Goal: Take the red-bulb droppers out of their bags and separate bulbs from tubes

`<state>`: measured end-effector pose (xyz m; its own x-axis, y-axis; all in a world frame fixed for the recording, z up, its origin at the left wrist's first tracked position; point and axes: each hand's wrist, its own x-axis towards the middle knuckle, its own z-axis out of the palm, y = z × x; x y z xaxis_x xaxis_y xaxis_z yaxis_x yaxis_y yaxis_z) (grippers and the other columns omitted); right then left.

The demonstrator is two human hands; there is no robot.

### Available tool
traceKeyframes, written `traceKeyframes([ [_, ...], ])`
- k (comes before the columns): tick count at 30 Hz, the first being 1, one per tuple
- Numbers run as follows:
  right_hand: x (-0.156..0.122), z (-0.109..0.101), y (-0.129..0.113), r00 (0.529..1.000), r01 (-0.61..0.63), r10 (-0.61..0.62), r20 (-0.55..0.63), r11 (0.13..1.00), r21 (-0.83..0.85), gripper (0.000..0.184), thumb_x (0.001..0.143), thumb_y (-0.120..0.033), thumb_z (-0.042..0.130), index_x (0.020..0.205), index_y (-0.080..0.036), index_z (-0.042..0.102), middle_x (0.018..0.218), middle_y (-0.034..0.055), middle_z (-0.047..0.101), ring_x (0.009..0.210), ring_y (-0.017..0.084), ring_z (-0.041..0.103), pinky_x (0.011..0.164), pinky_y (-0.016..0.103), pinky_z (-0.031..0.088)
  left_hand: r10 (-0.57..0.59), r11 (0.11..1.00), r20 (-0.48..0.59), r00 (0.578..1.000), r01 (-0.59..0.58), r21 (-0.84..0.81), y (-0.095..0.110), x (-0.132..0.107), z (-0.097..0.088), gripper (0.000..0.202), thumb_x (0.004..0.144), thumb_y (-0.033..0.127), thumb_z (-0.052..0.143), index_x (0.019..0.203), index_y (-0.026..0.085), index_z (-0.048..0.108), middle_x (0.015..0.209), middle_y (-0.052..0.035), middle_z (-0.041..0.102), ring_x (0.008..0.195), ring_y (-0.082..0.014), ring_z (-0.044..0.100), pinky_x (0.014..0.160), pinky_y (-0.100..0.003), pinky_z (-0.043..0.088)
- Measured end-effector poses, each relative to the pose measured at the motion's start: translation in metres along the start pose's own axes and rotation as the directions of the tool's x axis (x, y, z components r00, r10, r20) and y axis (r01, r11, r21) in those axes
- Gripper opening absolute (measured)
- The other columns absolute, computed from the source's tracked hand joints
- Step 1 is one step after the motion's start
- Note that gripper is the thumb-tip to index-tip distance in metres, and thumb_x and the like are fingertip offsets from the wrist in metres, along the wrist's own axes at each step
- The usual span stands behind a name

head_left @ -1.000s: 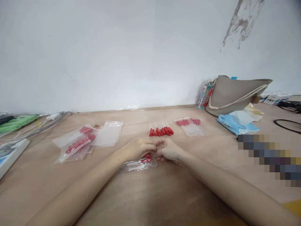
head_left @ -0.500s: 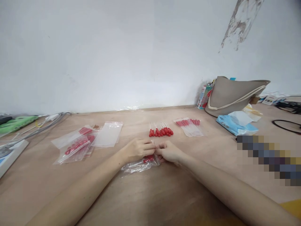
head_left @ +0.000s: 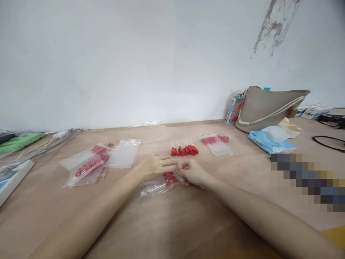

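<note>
A clear zip bag (head_left: 153, 187) with several red-tipped sticks (head_left: 170, 178) inside lies in front of me on the table. My right hand (head_left: 192, 172) is closed on the bag's right end in a pinch. Across the bag's far edge stretch the fingers of my left hand (head_left: 156, 167), nearly straight, with their tips close to my right hand; the left thumb is hidden. Just beyond both hands is a row of loose red-tipped sticks (head_left: 184, 150) with pale stems. To its right rests another filled zip bag (head_left: 217, 144).
On the left are flat zip bags (head_left: 124, 153) and a pile of filled bags (head_left: 86, 167). A power strip (head_left: 16, 178) and cables (head_left: 54, 147) lie farther left. At the right stand a grey bag (head_left: 269, 109), a spray can (head_left: 234, 109) and a blue tissue pack (head_left: 271, 141).
My left fingers have straightened and lifted slightly off their curl at the bag's edge. More of the red tips inside the bag shows. My right hand stays at the bag's right end.
</note>
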<state>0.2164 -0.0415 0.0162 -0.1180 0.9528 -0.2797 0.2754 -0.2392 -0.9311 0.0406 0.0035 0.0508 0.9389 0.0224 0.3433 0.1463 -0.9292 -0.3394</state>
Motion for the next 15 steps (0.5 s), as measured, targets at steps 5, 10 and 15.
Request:
traceKeyframes([
  [5,-0.001,-0.007,0.004,0.981,0.193,-0.196,-0.015,0.974,-0.12,0.011,0.068,-0.011,0.052,0.076,-0.017,0.051,0.039,-0.0105,0.042,0.029,0.006,0.041,0.029,0.014,0.031,-0.118,0.993,0.111,0.987,0.119,-0.002,0.001,0.003,-0.009,0.024,0.091,0.014,0.033,0.098,0.021,0.055,0.11,-0.0033,0.057,0.093,-0.015,0.055,0.074,-0.025,0.044],
  [10,0.0,-0.013,0.008,0.953,0.283,-0.261,0.153,0.948,-0.149,0.023,0.067,-0.01,0.048,0.082,-0.015,0.064,0.046,-0.0064,0.052,0.034,0.004,0.043,0.033,0.013,0.033,-0.391,0.851,0.192,0.9,0.433,-0.296,0.024,-0.009,-0.01,0.042,0.088,0.031,0.043,0.127,0.022,0.033,0.124,-0.009,0.047,0.111,-0.0197,0.046,0.091,-0.034,0.04],
  [15,0.002,-0.016,0.004,0.959,0.233,-0.208,0.194,0.965,-0.117,0.019,0.069,-0.022,0.057,0.084,-0.013,0.066,0.042,-0.0067,0.047,0.033,0.003,0.035,0.032,0.014,0.024,-0.577,0.628,0.329,0.747,0.664,-0.406,0.043,-0.044,-0.01,0.079,0.077,0.045,0.056,0.135,0.015,0.012,0.136,-0.0192,0.03,0.123,-0.0297,0.033,0.098,-0.047,0.032],
])
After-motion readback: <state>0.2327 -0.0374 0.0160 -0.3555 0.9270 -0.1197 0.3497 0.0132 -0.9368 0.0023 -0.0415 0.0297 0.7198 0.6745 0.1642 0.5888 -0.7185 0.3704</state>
